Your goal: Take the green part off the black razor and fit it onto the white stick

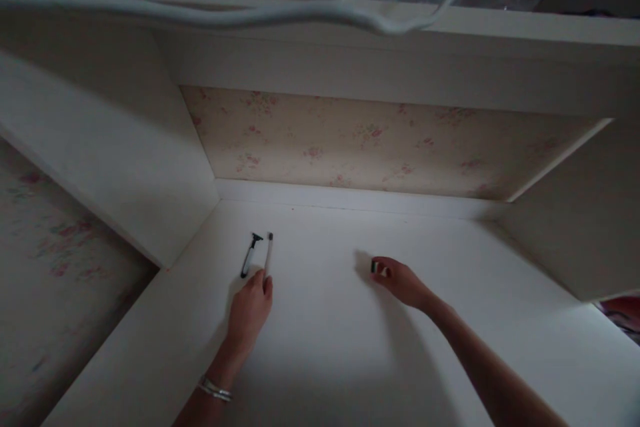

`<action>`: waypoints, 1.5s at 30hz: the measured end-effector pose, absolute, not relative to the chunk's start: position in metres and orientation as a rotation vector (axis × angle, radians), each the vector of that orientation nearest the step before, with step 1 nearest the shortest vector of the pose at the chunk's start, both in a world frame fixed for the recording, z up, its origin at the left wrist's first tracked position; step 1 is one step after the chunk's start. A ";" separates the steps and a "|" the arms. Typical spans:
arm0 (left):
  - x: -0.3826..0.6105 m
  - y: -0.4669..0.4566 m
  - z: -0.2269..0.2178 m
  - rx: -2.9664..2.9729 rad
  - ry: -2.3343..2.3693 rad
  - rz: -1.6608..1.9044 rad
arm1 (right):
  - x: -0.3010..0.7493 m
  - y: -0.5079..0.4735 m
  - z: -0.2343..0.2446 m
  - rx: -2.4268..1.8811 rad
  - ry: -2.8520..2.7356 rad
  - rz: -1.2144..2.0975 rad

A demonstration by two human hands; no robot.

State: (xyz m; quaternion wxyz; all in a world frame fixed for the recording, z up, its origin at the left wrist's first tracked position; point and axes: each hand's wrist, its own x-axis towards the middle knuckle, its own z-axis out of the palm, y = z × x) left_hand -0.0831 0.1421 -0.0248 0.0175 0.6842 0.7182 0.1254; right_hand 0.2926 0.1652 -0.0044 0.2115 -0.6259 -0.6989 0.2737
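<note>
My left hand pinches the lower end of a toothbrush with a pale handle and a dark head, which points away from me. Just left of it, a razor with a black head and a grey and black handle lies on the white surface. Farther right, my right hand has its fingers closed round a small dark item with a hint of green and white. Most of that item is hidden by the fingers, so its kind cannot be made out.
The white desktop runs back to floral wallpaper, between side panels left and right. A thick white cable hangs across the top, in front of the shelf holding plastic-wrapped things. Something red shows at the right edge.
</note>
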 end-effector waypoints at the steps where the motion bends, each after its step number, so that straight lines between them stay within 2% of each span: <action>1: -0.083 0.142 -0.026 2.133 2.240 0.400 | 0.267 0.170 -0.003 -1.684 -1.981 0.784; 8: -0.087 0.139 -0.034 2.083 2.291 0.559 | 0.113 0.188 -0.002 -1.444 -2.156 0.875; 14: -0.087 0.138 -0.034 2.099 2.282 0.639 | 0.064 0.212 -0.007 -1.526 -2.221 0.773; 24: -0.091 0.141 -0.036 2.084 2.214 0.755 | 0.049 0.228 -0.007 -1.678 -2.262 0.713; 32: -0.098 0.147 -0.047 2.094 2.097 1.041 | 0.056 0.227 -0.008 -1.585 -2.152 0.802; 39: -0.102 0.143 -0.042 1.995 1.985 1.185 | 0.123 0.151 -0.012 -1.438 -1.970 0.944; 45: -0.075 0.126 -0.029 2.082 1.972 1.042 | 0.176 0.080 -0.027 -1.521 -1.672 0.888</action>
